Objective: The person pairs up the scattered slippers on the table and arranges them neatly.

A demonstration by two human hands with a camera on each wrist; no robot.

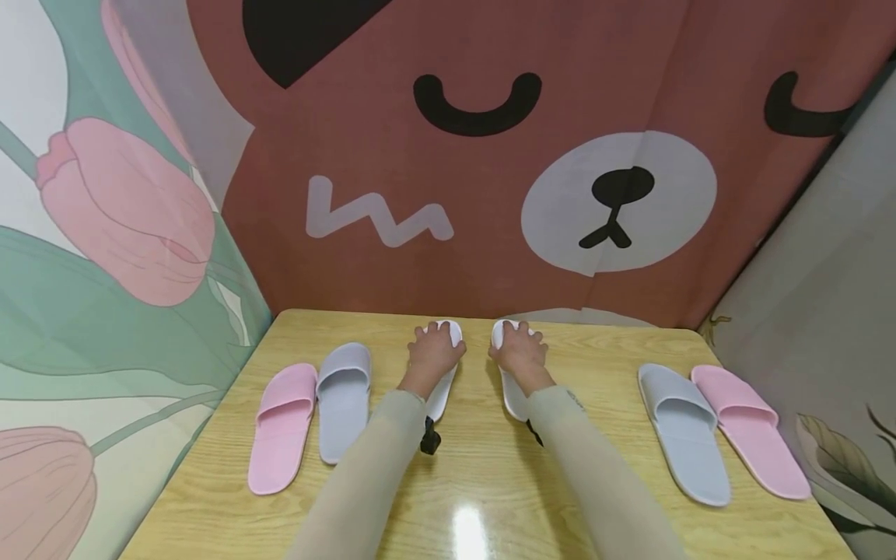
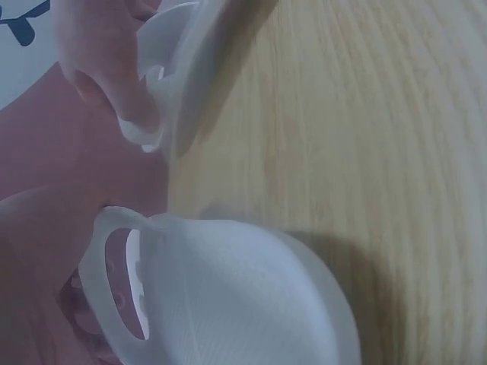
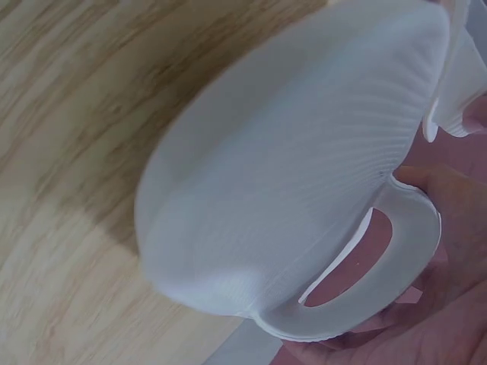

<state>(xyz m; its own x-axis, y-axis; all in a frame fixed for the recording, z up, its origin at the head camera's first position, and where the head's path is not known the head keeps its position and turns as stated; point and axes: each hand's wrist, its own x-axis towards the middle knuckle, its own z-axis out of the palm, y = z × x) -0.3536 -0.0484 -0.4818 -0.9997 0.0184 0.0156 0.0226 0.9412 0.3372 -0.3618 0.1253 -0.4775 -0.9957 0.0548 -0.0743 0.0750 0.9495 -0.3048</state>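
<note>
Two white slippers are side by side at the far edge of the wooden table, a gap between them. My left hand (image 1: 432, 356) grips the left white slipper (image 1: 440, 398) across its strap from above, its fingers spread over the toe part. In the same way my right hand (image 1: 519, 351) holds the right white slipper (image 1: 515, 400) by its strap. The left wrist view shows the left slipper's ribbed sole bed (image 2: 251, 289) and strap opening. In the right wrist view the right slipper's insole (image 3: 281, 167) fills the middle, with fingers (image 3: 449, 220) against the strap.
At left on the table (image 1: 476, 482) lie a pink slipper (image 1: 281, 435) and a grey slipper (image 1: 344, 416). A matching grey slipper (image 1: 689, 447) and pink slipper (image 1: 761, 447) lie at right. A brown bear-print cloth (image 1: 483, 264) hangs behind the table; printed cloths flank it.
</note>
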